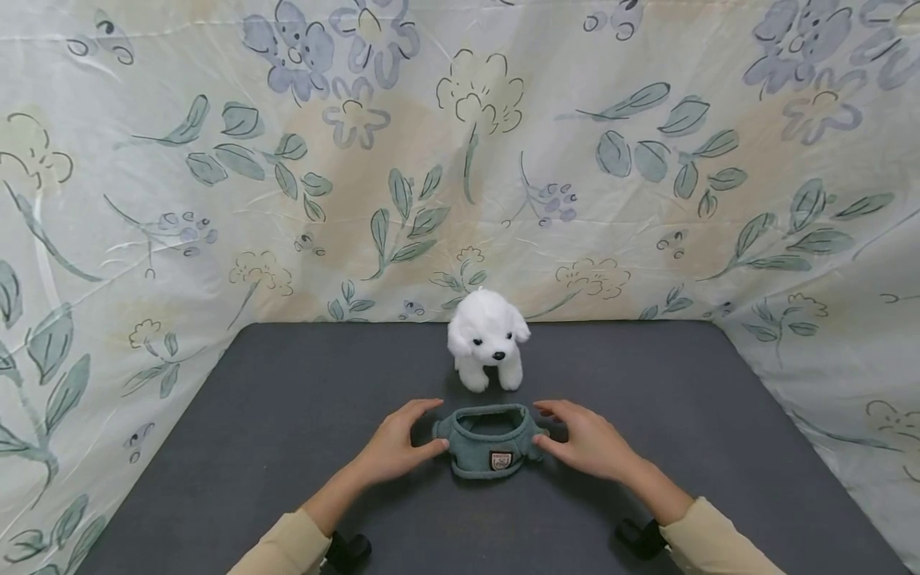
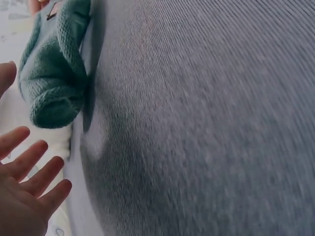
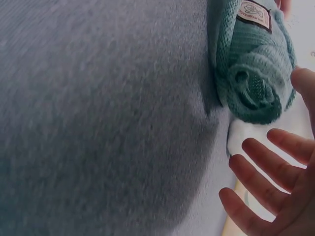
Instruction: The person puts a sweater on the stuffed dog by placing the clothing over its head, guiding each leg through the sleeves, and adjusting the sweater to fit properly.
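My sleeves, both pale beige cloth, enter over the near edge of the dark grey felt-covered table (image 1: 287, 447), one on each side of its middle. A black wrist-mounted camera strap (image 1: 350, 549) sits under my left forearm and a second one under my right.

My left hand (image 1: 394, 444) lies on the table surface, left of centre. Its fingers are straight and relaxed, spread slightly, and grasp nothing. The left wrist view shows the fingertips (image 2: 37, 169) apart from the fabric; in the head view the thumb reaches to the garment's left sleeve end, and I cannot tell whether it touches.

My right hand (image 1: 585, 442) mirrors it, right of centre. Its fingers are likewise extended and released, holding nothing. The right wrist view shows the fingers (image 3: 261, 172) just beside the garment's right sleeve opening, with a gap visible.

Between the two hands lies the small teal-green knitted pet sweater (image 1: 490, 440), flat on the table, neck opening toward the far edge. A small rectangular sewn badge (image 1: 500, 459) is on its near side. Each short rolled sleeve points toward one hand.

Beyond the sweater, near the middle of the far edge, stands the white fluffy plush toy dog (image 1: 488, 338), upright, facing me, close to the sweater but apart from it.

Behind and beside the table hangs the cream floral-printed cloth backdrop (image 1: 216, 160).
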A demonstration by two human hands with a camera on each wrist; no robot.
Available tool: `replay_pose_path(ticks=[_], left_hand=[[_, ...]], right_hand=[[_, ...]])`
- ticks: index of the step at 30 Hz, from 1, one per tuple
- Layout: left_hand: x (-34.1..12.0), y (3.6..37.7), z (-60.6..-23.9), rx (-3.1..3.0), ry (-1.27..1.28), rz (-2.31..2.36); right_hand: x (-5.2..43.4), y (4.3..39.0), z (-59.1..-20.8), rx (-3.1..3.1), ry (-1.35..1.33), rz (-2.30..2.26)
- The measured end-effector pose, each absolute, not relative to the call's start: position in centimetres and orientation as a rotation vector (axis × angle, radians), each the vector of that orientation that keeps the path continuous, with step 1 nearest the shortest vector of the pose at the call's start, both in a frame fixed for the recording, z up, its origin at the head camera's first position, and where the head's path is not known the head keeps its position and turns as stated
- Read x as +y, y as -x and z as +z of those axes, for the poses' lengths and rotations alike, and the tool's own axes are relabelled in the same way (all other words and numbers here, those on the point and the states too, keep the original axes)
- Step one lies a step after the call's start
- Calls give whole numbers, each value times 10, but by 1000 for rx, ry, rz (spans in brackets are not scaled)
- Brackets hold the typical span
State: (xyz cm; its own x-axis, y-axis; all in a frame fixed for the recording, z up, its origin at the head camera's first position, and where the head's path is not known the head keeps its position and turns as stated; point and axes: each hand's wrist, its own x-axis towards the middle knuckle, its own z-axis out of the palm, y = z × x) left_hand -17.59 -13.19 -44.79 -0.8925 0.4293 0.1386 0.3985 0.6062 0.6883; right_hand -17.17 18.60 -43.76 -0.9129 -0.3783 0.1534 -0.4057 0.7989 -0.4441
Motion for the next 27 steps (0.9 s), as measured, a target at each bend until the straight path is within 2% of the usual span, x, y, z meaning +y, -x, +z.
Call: replay_pose_path(ticks=[27], left_hand=[[-112,182,-458,2774,-680,1348]], right_hand=[[169,176,-450,-2758,-686,884]])
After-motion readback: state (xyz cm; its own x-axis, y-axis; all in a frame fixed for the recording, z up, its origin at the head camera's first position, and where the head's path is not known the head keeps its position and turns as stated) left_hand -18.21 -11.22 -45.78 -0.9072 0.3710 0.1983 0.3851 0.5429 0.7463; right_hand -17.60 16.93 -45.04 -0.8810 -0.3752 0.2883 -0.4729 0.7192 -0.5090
